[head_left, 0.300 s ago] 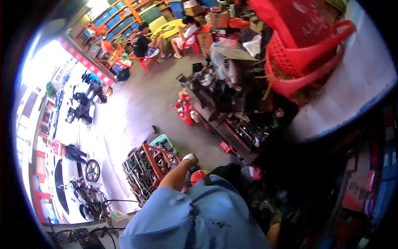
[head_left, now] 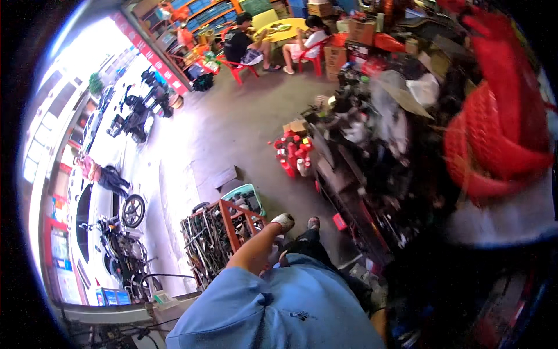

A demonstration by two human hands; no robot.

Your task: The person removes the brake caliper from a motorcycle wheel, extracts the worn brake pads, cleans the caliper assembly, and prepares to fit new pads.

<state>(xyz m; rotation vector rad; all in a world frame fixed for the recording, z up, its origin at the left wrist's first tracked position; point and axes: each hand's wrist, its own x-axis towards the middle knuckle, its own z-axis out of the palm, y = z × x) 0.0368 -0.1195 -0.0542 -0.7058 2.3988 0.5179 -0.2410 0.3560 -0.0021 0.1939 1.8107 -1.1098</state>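
My left hand (head_left: 283,222), in a pale glove, is held out in front of my body, beside a red metal rack (head_left: 228,230) full of long metal parts. Its fingers are too small and blurred to read. A pale green tub (head_left: 250,199) with dark parts in it lies just beyond that hand. Low on the right, my right hand (head_left: 378,296) also seems gloved and hangs in shadow at my side. Whether it holds anything is hidden by the dark. One sandalled foot (head_left: 314,223) shows below me on the floor.
A cluttered workbench (head_left: 349,192) runs along my right, with a red woven basket (head_left: 465,154) above it. Red bottles (head_left: 293,152) stand beside the bench. Two people sit at a yellow table (head_left: 282,29) far ahead. Motorcycles (head_left: 125,250) and another person (head_left: 104,174) are outside left.
The view has swung left, so bench, basket and seated people appear farther right. My foot has come into sight. My left hand remains stretched forward, slightly farther right in the picture.
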